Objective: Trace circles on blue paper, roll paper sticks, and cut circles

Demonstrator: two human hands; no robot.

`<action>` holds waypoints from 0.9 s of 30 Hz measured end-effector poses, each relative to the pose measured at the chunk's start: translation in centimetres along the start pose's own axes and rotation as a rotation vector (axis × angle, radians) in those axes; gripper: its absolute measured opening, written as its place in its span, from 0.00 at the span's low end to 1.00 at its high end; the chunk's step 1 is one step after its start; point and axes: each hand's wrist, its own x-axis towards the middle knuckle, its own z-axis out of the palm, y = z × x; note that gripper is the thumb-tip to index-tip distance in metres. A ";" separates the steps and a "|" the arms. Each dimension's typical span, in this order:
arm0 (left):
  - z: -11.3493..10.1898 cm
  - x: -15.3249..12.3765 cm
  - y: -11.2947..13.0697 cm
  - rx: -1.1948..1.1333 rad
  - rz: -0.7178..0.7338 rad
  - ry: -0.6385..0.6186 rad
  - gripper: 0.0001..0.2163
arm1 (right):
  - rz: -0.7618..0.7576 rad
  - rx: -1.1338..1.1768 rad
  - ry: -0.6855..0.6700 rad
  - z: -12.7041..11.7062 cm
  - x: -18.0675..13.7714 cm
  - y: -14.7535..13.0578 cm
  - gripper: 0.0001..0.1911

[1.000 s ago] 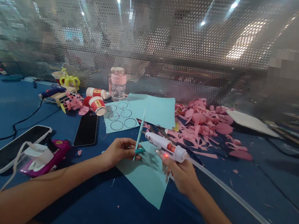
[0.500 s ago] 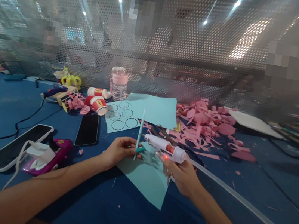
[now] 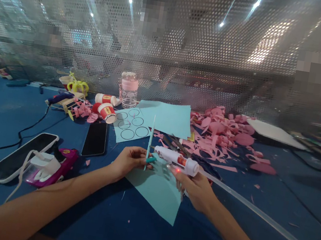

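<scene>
A light blue paper piece (image 3: 150, 138), seen almost edge-on, stands upright in my left hand (image 3: 129, 163), pinched between its fingers. A small darker teal piece (image 3: 151, 160) sticks out to the right at its lower part. My right hand (image 3: 200, 189) is wrapped round a white hot glue gun (image 3: 169, 156) with a small red light lit. Its nozzle points left, at or very near the upright paper; contact is hard to tell. From the gun's back runs a long clear glue stick (image 3: 256, 210). Beneath both hands lies a light blue sheet (image 3: 160, 201).
Pink paper scraps (image 3: 222, 134) pile up at the back right. Behind the hands lie a sheet with drawn circles (image 3: 129, 133) and larger blue sheets (image 3: 165, 116). Phones (image 3: 95, 140), a purple power strip (image 3: 65, 163), paper cups (image 3: 107, 111) and a bottle (image 3: 129, 90) stand or lie leftward.
The view has shifted very slightly. The glue gun's nozzle seems marginally closer to the upright paper; both hands keep their grip.
</scene>
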 end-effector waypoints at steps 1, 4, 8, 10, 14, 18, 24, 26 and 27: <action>0.0 0.0 0.0 0.000 0.002 -0.004 0.18 | 0.015 0.008 -0.007 0.0 0.0 0.0 0.13; -0.2 0.1 -0.1 -0.008 0.006 -0.011 0.18 | 0.021 0.017 -0.025 0.1 0.0 0.0 0.13; -0.2 0.1 -0.1 -0.011 0.004 0.008 0.18 | 0.021 0.017 -0.023 0.1 0.0 0.1 0.13; -0.1 0.1 -0.1 -0.002 0.002 0.017 0.18 | 0.027 0.018 -0.024 0.1 0.1 0.3 0.14; -0.1 0.1 0.0 0.008 -0.005 0.018 0.18 | 0.028 -0.002 -0.040 0.0 0.1 0.2 0.14; -0.1 0.0 0.0 0.011 -0.012 0.014 0.18 | 0.001 -0.023 -0.005 0.0 0.0 -0.1 0.13; 0.0 0.0 0.1 0.032 -0.019 -0.009 0.17 | -0.083 0.007 0.135 -0.3 0.1 0.2 0.16; 0.0 0.0 0.1 0.030 -0.013 -0.016 0.18 | -0.117 -0.026 0.210 -0.9 0.3 0.2 0.17; 0.0 0.0 0.1 0.027 -0.011 -0.015 0.18 | -0.144 -0.078 0.258 -1.4 0.4 0.1 0.17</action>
